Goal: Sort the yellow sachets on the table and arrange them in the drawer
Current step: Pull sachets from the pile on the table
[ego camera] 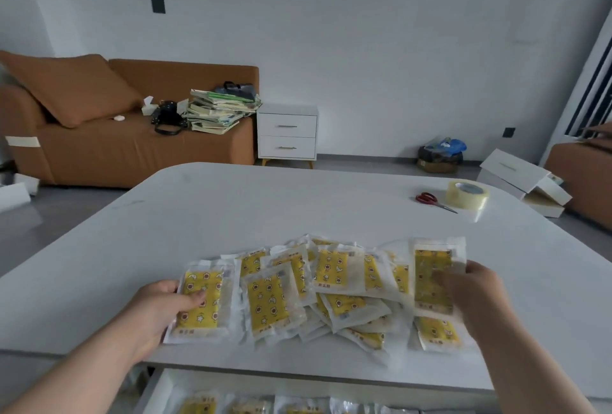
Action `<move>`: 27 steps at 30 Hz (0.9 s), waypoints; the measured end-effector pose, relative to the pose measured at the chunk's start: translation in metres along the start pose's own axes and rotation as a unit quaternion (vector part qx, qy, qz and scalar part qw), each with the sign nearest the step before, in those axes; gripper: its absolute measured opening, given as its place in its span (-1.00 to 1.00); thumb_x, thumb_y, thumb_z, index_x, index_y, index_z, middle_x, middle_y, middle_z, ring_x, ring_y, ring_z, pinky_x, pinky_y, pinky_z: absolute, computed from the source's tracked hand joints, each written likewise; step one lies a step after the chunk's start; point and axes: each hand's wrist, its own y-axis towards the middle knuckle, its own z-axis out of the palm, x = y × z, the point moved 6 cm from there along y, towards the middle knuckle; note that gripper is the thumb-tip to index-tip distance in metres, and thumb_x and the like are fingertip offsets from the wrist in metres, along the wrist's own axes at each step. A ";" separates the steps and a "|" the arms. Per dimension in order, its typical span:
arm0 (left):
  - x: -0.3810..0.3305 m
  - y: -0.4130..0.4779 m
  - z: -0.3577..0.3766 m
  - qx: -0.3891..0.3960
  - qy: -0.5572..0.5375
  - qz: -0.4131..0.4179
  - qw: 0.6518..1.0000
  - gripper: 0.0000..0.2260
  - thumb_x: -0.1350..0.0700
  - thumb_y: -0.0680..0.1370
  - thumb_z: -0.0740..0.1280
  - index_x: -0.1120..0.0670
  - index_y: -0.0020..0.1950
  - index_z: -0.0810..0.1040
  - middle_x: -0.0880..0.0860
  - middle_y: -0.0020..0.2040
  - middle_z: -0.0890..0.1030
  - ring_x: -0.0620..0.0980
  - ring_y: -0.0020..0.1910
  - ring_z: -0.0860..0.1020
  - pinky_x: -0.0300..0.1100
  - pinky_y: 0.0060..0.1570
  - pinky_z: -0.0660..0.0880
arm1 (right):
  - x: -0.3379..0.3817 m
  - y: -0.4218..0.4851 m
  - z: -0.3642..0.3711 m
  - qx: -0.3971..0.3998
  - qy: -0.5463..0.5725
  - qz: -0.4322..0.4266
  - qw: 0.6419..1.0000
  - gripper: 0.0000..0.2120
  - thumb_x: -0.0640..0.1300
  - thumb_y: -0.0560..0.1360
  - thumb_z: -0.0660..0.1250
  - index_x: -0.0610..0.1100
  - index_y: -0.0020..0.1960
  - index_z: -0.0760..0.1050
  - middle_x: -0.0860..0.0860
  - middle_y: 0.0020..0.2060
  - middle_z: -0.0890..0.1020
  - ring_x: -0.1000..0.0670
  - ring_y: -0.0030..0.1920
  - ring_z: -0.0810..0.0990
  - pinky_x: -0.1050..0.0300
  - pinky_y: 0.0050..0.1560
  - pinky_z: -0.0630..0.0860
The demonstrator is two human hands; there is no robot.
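Lower centre of frame: yellow sachets (331, 287) heaped on tabletop (231, 208), drawer (159, 393) below | I see left hand (162, 304) pinching 1 sachet (200, 301), right hand (477, 297) gripping 1 lifted | risk: slick heap may slide off near edge.

So the drawer (154, 392) is mostly chopped off by the bottom edge, only the tops of its sachets (198, 405) show. The right hand (477, 294) and the right sachet (433, 278) are pretty blurry. The left hand (159, 307) has its fingers hidden under the left sachet (202, 301). The bottom of the pile (331, 284) is buried.
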 end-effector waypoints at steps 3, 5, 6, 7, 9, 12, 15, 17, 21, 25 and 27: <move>-0.003 0.004 -0.001 -0.011 -0.018 -0.004 1.000 -0.84 0.35 0.41 0.46 0.33 -0.03 0.60 0.28 -0.18 0.69 0.19 -0.22 0.66 0.01 -0.22 0.59 | 0.020 -0.013 -0.001 -0.015 0.057 -0.042 0.997 -0.84 -0.39 0.46 0.36 -0.16 -0.20 0.51 -0.12 -0.28 0.60 -0.14 -0.28 0.60 -0.03 -0.14 0.59; -0.008 0.005 -0.003 -0.025 -0.025 -0.004 0.999 -0.86 0.32 0.39 0.48 0.30 -0.08 0.61 0.26 -0.21 0.69 0.20 -0.20 0.67 0.09 -0.14 0.60 | 0.033 -0.022 0.005 -0.005 0.099 -0.055 0.994 -0.88 -0.36 0.46 0.39 -0.17 -0.16 0.54 -0.09 -0.26 0.60 -0.14 -0.24 0.60 -0.10 0.00 0.58; -0.011 0.006 -0.003 -0.028 -0.030 -0.006 0.999 -0.86 0.31 0.39 0.49 0.30 -0.10 0.61 0.25 -0.22 0.69 0.20 -0.20 0.66 0.12 -0.10 0.60 | 0.038 -0.026 0.009 0.005 0.112 -0.057 0.992 -0.88 -0.33 0.46 0.41 -0.15 -0.15 0.54 -0.08 -0.24 0.61 -0.14 -0.23 0.61 -0.11 0.02 0.58; -0.013 0.006 0.000 -0.026 -0.037 -0.007 0.999 -0.87 0.30 0.40 0.49 0.29 -0.11 0.60 0.24 -0.24 0.69 0.18 -0.22 0.66 0.10 -0.11 0.60 | 0.043 -0.029 0.013 0.017 0.124 -0.060 0.990 -0.86 -0.31 0.46 0.42 -0.12 -0.18 0.53 -0.07 -0.23 0.62 -0.12 -0.24 0.62 -0.09 0.00 0.58; -0.015 0.004 0.010 -0.012 -0.053 -0.012 0.998 -0.88 0.32 0.40 0.48 0.29 -0.13 0.58 0.24 -0.24 0.69 0.13 -0.29 0.66 -0.01 -0.24 0.60 | 0.050 -0.035 0.024 0.046 0.142 -0.064 0.987 -0.84 -0.31 0.47 0.41 -0.09 -0.20 0.51 -0.07 -0.22 0.63 -0.09 -0.26 0.62 -0.03 -0.08 0.57; -0.014 -0.004 0.037 0.024 -0.057 -0.027 0.998 -0.89 0.34 0.39 0.48 0.28 -0.15 0.58 0.21 -0.30 0.69 0.12 -0.31 0.65 0.05 -0.18 0.62 | 0.054 -0.041 0.041 0.078 0.141 -0.058 0.985 -0.84 -0.32 0.46 0.43 -0.10 -0.19 0.52 -0.07 -0.24 0.64 -0.08 -0.26 0.64 -0.05 -0.06 0.57; -0.009 -0.011 0.063 0.052 -0.043 -0.033 0.997 -0.90 0.36 0.39 0.48 0.26 -0.15 0.61 0.17 -0.31 0.70 0.10 -0.30 0.66 0.10 -0.08 0.62 | 0.049 -0.044 0.050 0.088 0.134 -0.044 0.986 -0.83 -0.32 0.45 0.44 -0.11 -0.20 0.52 -0.07 -0.27 0.64 -0.08 -0.30 0.64 0.07 -0.25 0.56; -0.005 -0.012 0.071 0.046 -0.009 -0.015 0.999 -0.88 0.36 0.37 0.50 0.22 -0.16 0.63 0.13 -0.29 0.71 0.08 -0.29 0.67 -0.01 -0.13 0.63 | 0.047 -0.045 0.052 0.096 0.132 -0.041 0.986 -0.87 -0.32 0.44 0.44 -0.14 -0.16 0.54 -0.08 -0.27 0.65 -0.09 -0.30 0.65 0.10 -0.29 0.55; -0.007 -0.012 0.078 -0.008 0.239 0.037 0.970 -0.68 -0.05 0.25 0.52 0.03 -0.07 0.61 -0.01 -0.16 0.68 0.05 -0.16 0.65 -0.09 -0.08 0.60 | 0.047 -0.043 0.055 0.102 0.134 -0.041 0.985 -0.89 -0.32 0.44 0.44 -0.16 -0.12 0.56 -0.08 -0.27 0.66 -0.07 -0.32 0.67 0.11 -0.34 0.56; -0.019 -0.020 0.086 -0.040 0.382 0.043 0.922 -0.65 -0.01 0.35 0.39 0.05 0.10 0.51 0.05 0.00 0.60 0.10 -0.02 0.59 -0.11 -0.04 0.58 | 0.043 -0.041 0.064 0.113 0.130 -0.033 0.984 -0.85 -0.33 0.44 0.45 -0.12 -0.16 0.54 -0.07 -0.28 0.68 -0.01 -0.41 0.68 0.18 -0.46 0.56; -0.021 -0.019 0.090 -0.040 0.387 0.036 0.920 -0.61 0.06 0.40 0.36 0.09 0.20 0.45 0.10 0.08 0.54 0.10 -0.01 0.56 -0.16 -0.17 0.54 | 0.041 -0.039 0.067 0.115 0.130 -0.028 0.984 -0.85 -0.33 0.44 0.44 -0.12 -0.16 0.54 -0.08 -0.28 0.68 -0.02 -0.40 0.68 0.17 -0.46 0.56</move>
